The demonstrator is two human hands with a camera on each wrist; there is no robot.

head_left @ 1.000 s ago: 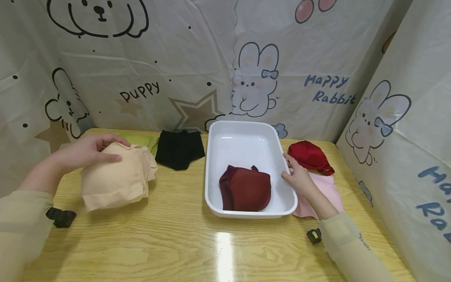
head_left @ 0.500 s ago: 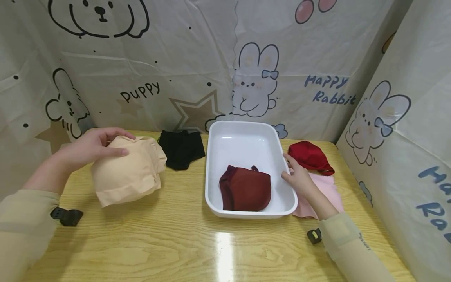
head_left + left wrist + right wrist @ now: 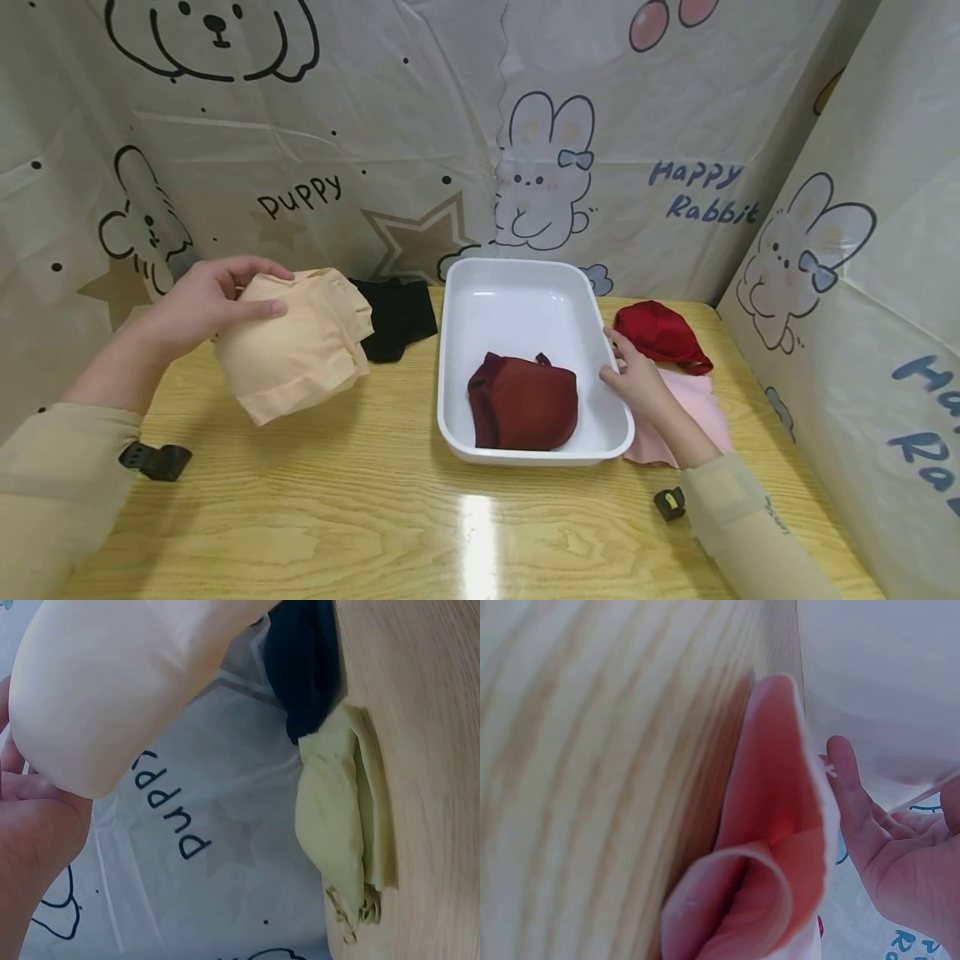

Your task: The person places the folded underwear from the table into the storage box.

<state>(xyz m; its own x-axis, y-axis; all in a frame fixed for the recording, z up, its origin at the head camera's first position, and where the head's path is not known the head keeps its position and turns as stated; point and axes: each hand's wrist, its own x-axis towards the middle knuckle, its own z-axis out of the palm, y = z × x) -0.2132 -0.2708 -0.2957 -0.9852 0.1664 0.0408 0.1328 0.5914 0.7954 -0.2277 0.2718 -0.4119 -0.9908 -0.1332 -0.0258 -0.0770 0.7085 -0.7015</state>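
My left hand [image 3: 202, 308] grips a folded beige bra [image 3: 296, 342] by its upper left edge, thumb in front, and holds it above the table. Its smooth moulded cup fills the upper left of the left wrist view. At the tray's right side, my right hand [image 3: 637, 383] holds the rim of a white plastic tray [image 3: 510, 308]. Fingers lie against the tray's outer wall [image 3: 885, 682] in the right wrist view. Inside the tray, toward its near end, lies a folded dark red bra [image 3: 525, 404].
Black shorts [image 3: 401, 317] lie at the back, left of the tray. A yellow-green bra [image 3: 334, 810] sits beside them in the left wrist view. Right of the tray are a bright red bra [image 3: 660, 333] and pink cloth [image 3: 697, 408]. Printed curtains [image 3: 405, 117] stand behind the wooden table [image 3: 360, 517].
My left hand has carried the beige bra right and slightly up, now covering part of the black shorts and hiding the yellow-green bra in the head view. Right hand and tray have stayed put.
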